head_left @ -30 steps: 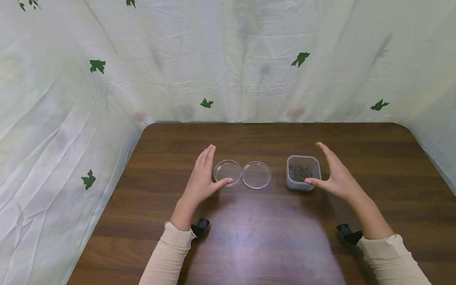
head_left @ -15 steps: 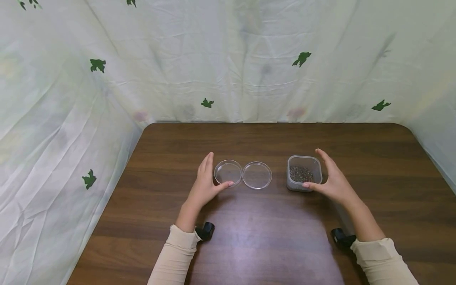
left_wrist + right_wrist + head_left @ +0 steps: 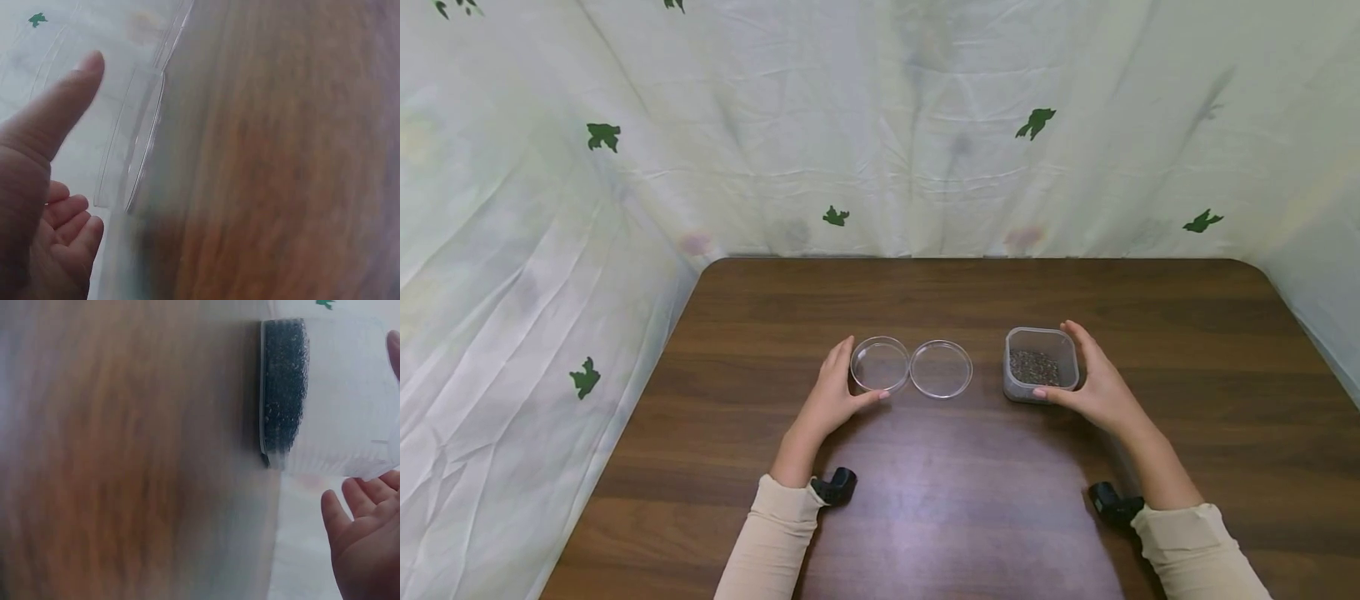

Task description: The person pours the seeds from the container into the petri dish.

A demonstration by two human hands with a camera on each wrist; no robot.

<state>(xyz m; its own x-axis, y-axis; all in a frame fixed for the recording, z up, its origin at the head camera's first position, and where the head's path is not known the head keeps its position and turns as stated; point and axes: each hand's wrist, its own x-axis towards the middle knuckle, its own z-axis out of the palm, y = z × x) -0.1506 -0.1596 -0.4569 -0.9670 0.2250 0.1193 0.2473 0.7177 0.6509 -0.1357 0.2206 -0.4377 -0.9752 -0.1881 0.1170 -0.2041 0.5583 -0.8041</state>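
Note:
Two clear round petri dish parts lie side by side on the table: a left dish (image 3: pixel 880 363) and a right one (image 3: pixel 941 369). My left hand (image 3: pixel 829 398) spreads its thumb and fingers around the left dish's near-left side. In the left wrist view, the thumb (image 3: pixel 59 106) appears apart from the dish (image 3: pixel 132 144). A clear plastic container (image 3: pixel 1019 391) with dark small grains (image 3: pixel 1033 367) stands to the right. Around its right side sits my right hand (image 3: pixel 1105 396), thumb before the front wall and fingers behind. Whether the right hand touches it, I cannot tell.
The brown wooden table (image 3: pixel 925 500) has its far edge near a white curtain (image 3: pixel 917 133) with green bird shapes. Black wrist cameras sit inside both sleeves' cuffs, one on the left (image 3: pixel 837 487) and one on the right (image 3: pixel 1114 503).
Both hands have moved inward and lower, the left closer around the left dish, the right closer around the container. Dishes and container have stayed in place.

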